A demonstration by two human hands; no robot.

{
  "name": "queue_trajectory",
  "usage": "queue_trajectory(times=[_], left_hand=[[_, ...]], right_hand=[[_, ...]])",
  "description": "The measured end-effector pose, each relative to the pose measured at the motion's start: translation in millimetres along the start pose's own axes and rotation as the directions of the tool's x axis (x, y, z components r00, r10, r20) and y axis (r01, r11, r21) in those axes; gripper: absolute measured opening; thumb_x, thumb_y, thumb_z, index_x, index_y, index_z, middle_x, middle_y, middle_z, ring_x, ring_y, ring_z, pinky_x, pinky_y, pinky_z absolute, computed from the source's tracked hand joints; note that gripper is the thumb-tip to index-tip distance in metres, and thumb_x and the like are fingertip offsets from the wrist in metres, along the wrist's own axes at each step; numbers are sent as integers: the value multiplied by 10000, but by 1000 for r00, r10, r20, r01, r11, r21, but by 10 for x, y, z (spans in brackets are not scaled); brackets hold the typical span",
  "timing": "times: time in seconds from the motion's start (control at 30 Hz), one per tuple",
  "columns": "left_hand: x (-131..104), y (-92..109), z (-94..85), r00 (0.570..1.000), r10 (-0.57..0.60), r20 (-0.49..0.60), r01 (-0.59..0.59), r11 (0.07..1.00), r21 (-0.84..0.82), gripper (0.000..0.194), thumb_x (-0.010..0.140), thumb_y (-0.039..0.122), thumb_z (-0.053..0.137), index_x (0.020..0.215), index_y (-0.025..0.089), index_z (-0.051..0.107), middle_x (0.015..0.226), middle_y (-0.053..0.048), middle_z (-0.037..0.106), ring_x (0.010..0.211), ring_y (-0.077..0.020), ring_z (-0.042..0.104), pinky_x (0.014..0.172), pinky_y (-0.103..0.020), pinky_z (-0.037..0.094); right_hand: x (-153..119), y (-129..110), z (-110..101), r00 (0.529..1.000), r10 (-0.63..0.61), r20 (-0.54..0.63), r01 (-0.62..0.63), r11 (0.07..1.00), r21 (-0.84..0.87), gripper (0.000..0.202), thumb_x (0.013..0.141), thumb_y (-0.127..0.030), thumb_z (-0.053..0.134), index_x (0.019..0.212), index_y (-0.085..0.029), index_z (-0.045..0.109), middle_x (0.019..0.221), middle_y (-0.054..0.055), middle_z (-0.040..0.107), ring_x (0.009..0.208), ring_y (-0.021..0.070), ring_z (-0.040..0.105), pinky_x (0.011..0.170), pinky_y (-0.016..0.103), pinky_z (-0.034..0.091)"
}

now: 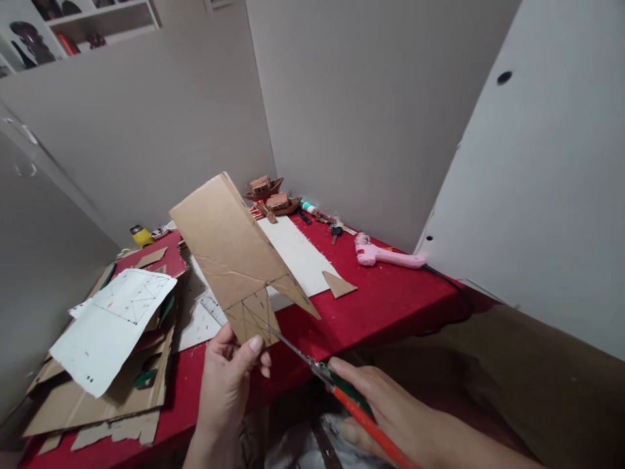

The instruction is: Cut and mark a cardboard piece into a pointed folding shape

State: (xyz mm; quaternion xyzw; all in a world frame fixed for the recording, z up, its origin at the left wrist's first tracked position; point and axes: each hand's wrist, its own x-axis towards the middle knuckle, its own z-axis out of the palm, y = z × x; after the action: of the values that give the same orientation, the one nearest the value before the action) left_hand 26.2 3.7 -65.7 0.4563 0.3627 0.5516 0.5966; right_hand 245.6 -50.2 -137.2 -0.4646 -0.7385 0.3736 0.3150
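Note:
A tall piece of cardboard [222, 234] with pencilled lines is tilted up over the table edge. My left hand [232, 371] pinches its lower edge, thumb in front. One notch is cut into it, leaving a long pointed strip on its right side. My right hand [375, 404] grips scissors [319, 372] with orange and green handles. The blades reach the lower right part of the cardboard, where crossing lines are drawn. A loose cardboard triangle [338, 284] lies on the white board [297, 254] and partly on the red cloth.
Paper with a drawn pattern [114, 326] lies on stacked cardboard [97, 410] at the left. A pink glue gun [388, 254], keys [336, 229] and model boats [280, 204] are on the red table [390, 306]. A ruler [213, 311] lies behind my left hand.

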Motion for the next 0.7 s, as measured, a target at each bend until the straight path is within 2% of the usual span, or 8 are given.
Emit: queue_trajectory(times=[0.23, 0.4, 0.53, 0.7], left_hand=[[-19, -39, -45, 1000, -13, 27, 12, 999, 41, 203, 779, 262, 783, 942, 173, 700, 606, 28, 648, 482, -69, 563, 460, -160, 478], [-29, -32, -43, 999, -30, 37, 28, 998, 63, 224, 784, 279, 781, 956, 159, 701, 610, 19, 659, 469, -63, 560, 481, -167, 492], [-30, -32, -29, 999, -37, 37, 35, 998, 60, 223, 786, 279, 780, 953, 158, 697, 645, 9, 678, 479, -64, 569, 487, -168, 498], [-32, -40, -14, 998, -44, 43, 42, 998, 38, 210, 772, 278, 787, 905, 144, 696, 646, 6, 669, 484, -75, 578, 455, -170, 493]], right_hand=[[-21, -12, -35, 999, -2, 45, 0, 999, 39, 419, 815, -607, 564, 872, -193, 605, 646, -10, 524, 610, 152, 443, 576, 248, 401], [-60, -45, -25, 1000, 26, 17, -26, 999, 36, 506, 846, -669, 440, 844, -187, 592, 727, 25, 545, 677, 180, 492, 605, 271, 421], [-42, -25, -21, 997, 26, 70, -30, 998, 51, 459, 850, -640, 474, 793, -194, 565, 648, -14, 496, 610, 150, 448, 589, 256, 411], [-2, 6, -35, 999, -25, 30, 22, 995, 100, 515, 825, -688, 522, 757, -182, 590, 628, -16, 480, 590, 137, 421, 560, 237, 421]])
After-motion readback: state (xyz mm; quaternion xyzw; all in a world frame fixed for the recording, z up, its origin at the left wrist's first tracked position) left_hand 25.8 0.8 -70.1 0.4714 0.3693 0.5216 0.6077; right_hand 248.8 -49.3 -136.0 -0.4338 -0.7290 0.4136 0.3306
